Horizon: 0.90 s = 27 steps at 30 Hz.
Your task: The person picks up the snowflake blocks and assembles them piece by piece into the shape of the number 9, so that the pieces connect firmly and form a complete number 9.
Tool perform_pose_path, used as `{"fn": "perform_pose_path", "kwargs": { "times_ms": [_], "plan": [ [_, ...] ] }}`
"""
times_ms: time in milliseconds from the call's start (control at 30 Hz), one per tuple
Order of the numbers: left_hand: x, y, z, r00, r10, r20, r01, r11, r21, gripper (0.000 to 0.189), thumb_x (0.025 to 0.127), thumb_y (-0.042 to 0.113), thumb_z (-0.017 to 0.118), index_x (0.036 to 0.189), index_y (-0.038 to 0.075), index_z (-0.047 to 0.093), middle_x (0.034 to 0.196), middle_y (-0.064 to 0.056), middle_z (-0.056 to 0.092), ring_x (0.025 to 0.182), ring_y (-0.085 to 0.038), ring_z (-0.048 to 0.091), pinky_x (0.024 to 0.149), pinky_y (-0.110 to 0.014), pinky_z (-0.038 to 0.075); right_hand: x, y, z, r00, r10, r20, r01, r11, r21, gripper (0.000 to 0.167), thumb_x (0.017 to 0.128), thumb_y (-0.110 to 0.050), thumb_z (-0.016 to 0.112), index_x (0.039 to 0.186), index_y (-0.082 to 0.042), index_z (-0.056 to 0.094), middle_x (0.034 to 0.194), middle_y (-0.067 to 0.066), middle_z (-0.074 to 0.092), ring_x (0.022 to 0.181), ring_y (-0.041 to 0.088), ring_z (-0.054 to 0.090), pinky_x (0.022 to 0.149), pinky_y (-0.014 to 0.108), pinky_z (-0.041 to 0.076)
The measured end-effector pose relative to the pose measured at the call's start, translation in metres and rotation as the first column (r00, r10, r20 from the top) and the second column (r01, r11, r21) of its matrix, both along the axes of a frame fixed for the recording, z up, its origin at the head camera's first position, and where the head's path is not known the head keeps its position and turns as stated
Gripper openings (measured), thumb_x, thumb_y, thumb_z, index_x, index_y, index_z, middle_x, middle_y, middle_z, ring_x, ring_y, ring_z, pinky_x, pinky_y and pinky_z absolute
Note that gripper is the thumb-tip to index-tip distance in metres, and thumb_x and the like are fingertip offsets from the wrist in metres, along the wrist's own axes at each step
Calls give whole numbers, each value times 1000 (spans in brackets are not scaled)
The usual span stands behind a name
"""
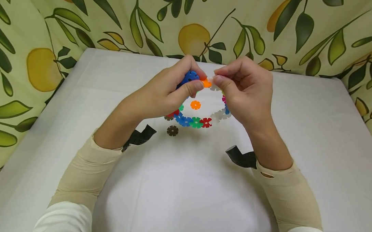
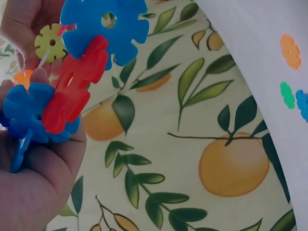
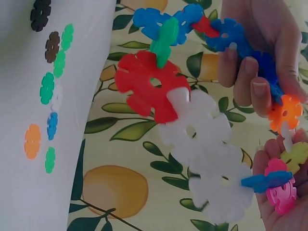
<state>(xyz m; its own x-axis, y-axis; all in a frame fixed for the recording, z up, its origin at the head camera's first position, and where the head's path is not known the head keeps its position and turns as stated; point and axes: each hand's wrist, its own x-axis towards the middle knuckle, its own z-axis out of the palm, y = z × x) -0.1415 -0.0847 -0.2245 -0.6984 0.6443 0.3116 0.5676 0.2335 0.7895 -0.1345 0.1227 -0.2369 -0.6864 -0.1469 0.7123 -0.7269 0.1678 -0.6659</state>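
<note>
Clearly, both hands are occupied, raised over the worktop [image 1: 183, 191] toward its far edge. The left hand [image 1: 163, 93] pinches an orange disc [image 1: 207, 83] between thumb and index finger, and its other fingers are curled against blue discs [image 3: 267, 72]. The right hand [image 1: 246, 92] pinches, with thumb and fingertips, a white disc [image 3: 287, 137], which touches the orange one. These pieces belong to a chain of notched discs [image 1: 185, 121], joined slot into slot, which hangs in a loop from one hand to the other; blue, green, red, white, pink and yellow are seen in it. On the worktop, nearer the far edge than the near edge, lie a loose orange disc [image 1: 195, 105] and a brown disc [image 1: 172, 131]. Behind the far edge hangs a fruit-patterned cloth [image 1: 193, 39].
</note>
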Motion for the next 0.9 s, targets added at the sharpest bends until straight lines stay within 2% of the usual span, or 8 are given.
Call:
{"fn": "perform_pose_path", "kwargs": {
  "times_ms": [200,433,533,633,667,733,833,900],
  "plan": [
    [-2,2,-1,1000,22,-7,-22,1000,-15,19,104,16,54,118,3,47,91,-6,61,82,-18,54,70,-31,46,-2,2,1,999,5,34,-4,1000,-2,5,84,16,70,87,13,68,77,16,69,59,18,61,50,22,44],
    [-3,-1,-2,1000,19,25,-19,1000,7,27,103,18,57,123,4,46,89,-11,55,80,-20,51,70,-32,45,-3,4,2,983,81,163,-71,995,-68,3,87,13,69,90,12,69,91,14,65,90,28,61,76,27,56],
    [-3,-2,-2,1000,21,23,-23,996,88,30,103,13,57,128,1,46,93,-12,55,81,-22,53,72,-33,47,-6,10,3,981,109,161,-104,994,-41,12,92,5,66,103,10,70,103,15,64,100,31,59,81,28,55],
    [-5,-3,0,997,63,36,-69,970,232,29,103,7,54,130,-1,46,94,-15,55,81,-26,53,73,-33,48,-12,18,3,967,168,189,-160,985,-60,29,95,-2,61,123,5,63,121,18,61,112,34,57,90,30,52],
    [-5,-3,1,995,83,63,-98,952,291,28,104,6,52,130,-1,47,93,-16,55,80,-27,53,72,-33,48,-15,20,2,955,198,220,-188,980,-65,36,96,-3,60,131,2,59,126,18,58,114,35,57,92,32,51],
    [-6,-3,3,983,112,148,-164,899,406,26,105,6,48,131,0,47,91,-18,54,80,-29,52,72,-32,48,-20,23,0,901,256,351,-233,966,-107,45,96,-5,59,140,-3,50,131,18,55,118,34,58,96,33,50],
    [-7,-3,5,948,96,302,-255,798,547,27,107,8,45,133,2,46,92,-18,53,82,-28,52,73,-31,48,-27,25,-4,765,330,553,-296,943,-152,48,97,-6,60,142,-4,44,126,20,59,111,33,63,92,35,53],
    [-9,-3,6,925,60,376,-288,756,588,28,107,9,43,134,3,46,95,-17,54,85,-28,55,75,-32,49,-31,25,-8,707,342,619,-316,936,-156,41,99,-7,59,138,-1,46,116,21,64,102,31,68,86,36,56]
  ]
}}
